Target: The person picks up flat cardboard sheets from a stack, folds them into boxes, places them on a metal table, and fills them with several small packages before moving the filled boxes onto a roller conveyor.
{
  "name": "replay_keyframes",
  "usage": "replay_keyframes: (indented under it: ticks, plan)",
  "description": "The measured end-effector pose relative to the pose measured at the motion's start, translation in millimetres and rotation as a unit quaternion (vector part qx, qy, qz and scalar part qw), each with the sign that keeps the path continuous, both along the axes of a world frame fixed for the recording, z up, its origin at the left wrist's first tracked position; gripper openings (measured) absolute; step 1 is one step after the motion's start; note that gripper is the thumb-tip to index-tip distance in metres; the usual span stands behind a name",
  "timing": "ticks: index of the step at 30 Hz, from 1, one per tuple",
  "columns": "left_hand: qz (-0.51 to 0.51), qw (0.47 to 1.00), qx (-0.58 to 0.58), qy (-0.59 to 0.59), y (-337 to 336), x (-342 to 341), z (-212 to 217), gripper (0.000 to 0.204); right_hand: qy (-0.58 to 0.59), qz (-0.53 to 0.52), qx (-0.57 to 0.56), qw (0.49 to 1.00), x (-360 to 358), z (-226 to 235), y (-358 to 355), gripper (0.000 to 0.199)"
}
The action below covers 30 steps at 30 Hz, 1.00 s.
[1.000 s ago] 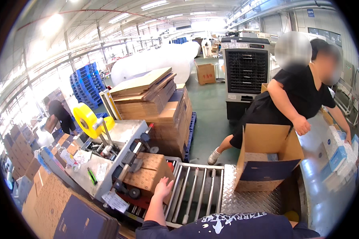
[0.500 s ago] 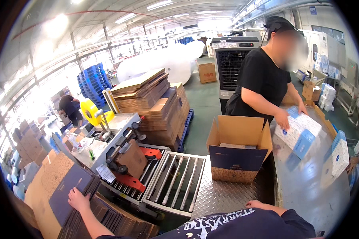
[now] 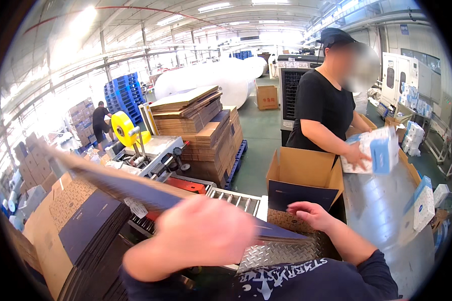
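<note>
The step in hand appears to be carrying a flattened navy-and-brown cardboard carton point(image 3: 148, 194), held aslant in the air partly across the silver metal rollers point(image 3: 229, 197); the next move seems to call for steadying its right end. The blurred left hand point(image 3: 206, 233), before the chest, looks clamped on the carton. The right hand point(image 3: 314, 214), elbow bent, grips nothing visible, fingers loosely curled near the open navy-and-brown cardboard box point(image 3: 290, 192).

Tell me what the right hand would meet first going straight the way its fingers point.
The right hand likely meets the open box first: its dark front shows just beyond, though depth is unclear.
</note>
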<state>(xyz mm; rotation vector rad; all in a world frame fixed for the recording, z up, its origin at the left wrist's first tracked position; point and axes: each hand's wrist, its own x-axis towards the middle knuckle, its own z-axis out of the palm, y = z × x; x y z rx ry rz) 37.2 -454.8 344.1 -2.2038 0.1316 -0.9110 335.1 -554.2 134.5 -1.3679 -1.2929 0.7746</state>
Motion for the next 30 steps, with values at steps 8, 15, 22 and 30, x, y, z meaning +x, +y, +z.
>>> replay_keyframes:
  ticks: [8, 15, 22, 30]
  plan:
    - [-0.295, 0.891, -0.258, 0.231, 16, 129, -137, 0.041, 0.223, 0.137, -0.088, 0.961, -78, -2, 11, 0.058]
    - [-0.218, 0.885, -0.338, 0.233, 155, 120, -155, 0.064, 0.121, 0.03, -0.236, 0.964, -92, 5, -44, 0.07]
    - [-0.06, 0.913, -0.384, 0.126, 282, 135, -197, 0.041, -0.477, -0.186, -0.396, 0.763, -45, 76, -37, 0.053]
    - [0.142, 0.783, -0.48, 0.37, 283, 146, -168, 0.061, -0.611, -0.452, -0.05, 0.648, -66, -29, 18, 0.057]
